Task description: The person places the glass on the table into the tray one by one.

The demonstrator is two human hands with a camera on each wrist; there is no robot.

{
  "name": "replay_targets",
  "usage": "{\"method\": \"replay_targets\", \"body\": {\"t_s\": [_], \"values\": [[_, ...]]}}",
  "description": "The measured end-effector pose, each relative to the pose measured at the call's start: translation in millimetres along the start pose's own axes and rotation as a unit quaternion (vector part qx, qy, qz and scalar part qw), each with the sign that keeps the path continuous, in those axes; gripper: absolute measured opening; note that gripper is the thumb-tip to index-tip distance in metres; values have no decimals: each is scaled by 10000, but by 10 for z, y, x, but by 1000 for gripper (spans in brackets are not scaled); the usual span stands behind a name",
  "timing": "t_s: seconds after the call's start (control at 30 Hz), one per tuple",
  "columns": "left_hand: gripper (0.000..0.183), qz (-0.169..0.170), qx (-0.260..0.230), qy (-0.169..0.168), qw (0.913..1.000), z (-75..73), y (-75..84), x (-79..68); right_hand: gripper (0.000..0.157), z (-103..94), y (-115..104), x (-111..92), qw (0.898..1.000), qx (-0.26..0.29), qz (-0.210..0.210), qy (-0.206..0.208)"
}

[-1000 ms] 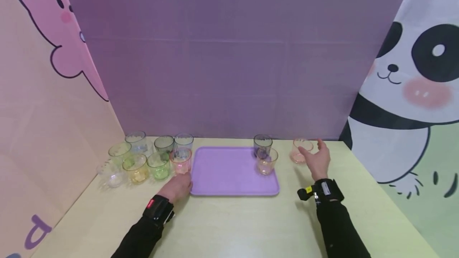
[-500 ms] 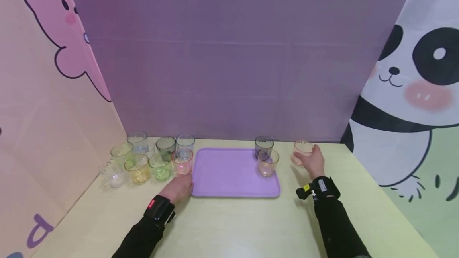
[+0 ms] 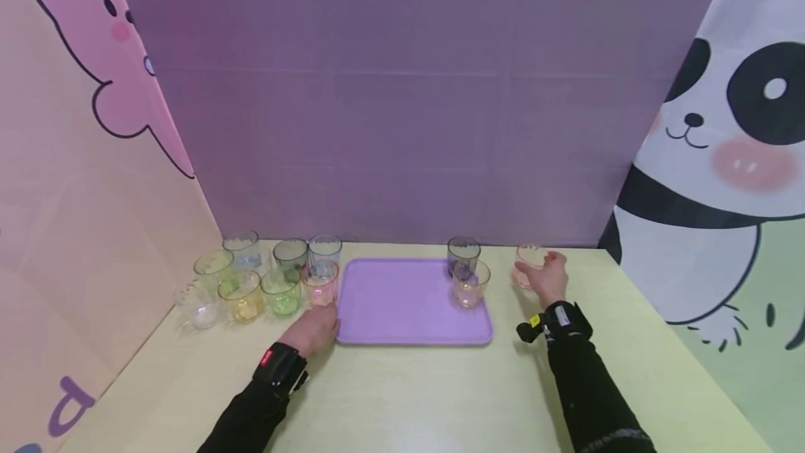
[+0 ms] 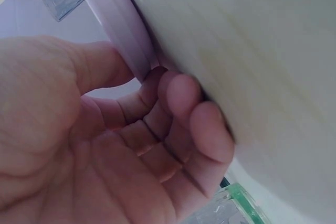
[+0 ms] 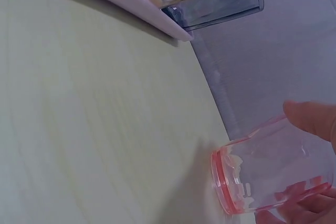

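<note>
My left hand (image 3: pixel 312 329) pinches the near left corner of the lilac tray (image 3: pixel 402 313) between thumb and curled fingers, as the left wrist view shows up close. At the right, my right hand (image 3: pixel 548 279) grips a clear pink glass (image 5: pixel 273 169); the thumb lies on one side and the fingers on the other. This glass is upright at the table's back right, apart from the tray. On the tray's right side stand a dark grey glass (image 3: pixel 462 250) and, in front of it, a pale amber glass (image 3: pixel 469 289).
Left of the tray several glasses crowd together, among them a red-rimmed pink one (image 3: pixel 319 285), a green one (image 3: pixel 280 293) and a yellow one (image 3: pixel 241 299). A purple backdrop (image 3: pixel 409 124) rises behind the pale table (image 3: pixel 415 397), with printed panels on both sides.
My right hand's fingers have closed around the pink glass, having stood wider and farther right around it. The left hand stays at the tray corner.
</note>
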State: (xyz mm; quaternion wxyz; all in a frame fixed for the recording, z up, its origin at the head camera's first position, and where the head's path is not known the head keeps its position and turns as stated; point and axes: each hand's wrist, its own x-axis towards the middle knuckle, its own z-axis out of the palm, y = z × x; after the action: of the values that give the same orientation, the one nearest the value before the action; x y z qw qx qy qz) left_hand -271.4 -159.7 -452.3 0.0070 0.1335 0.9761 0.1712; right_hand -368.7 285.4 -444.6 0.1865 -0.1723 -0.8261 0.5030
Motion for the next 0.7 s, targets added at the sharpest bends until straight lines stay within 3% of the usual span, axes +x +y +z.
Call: {"method": "replay_targets", "body": {"t_s": [0.7], "values": [[17,-43,-48,-54,10000,-12,9,-6,93,-27,-52,-132,9968,770,151,-142]]}}
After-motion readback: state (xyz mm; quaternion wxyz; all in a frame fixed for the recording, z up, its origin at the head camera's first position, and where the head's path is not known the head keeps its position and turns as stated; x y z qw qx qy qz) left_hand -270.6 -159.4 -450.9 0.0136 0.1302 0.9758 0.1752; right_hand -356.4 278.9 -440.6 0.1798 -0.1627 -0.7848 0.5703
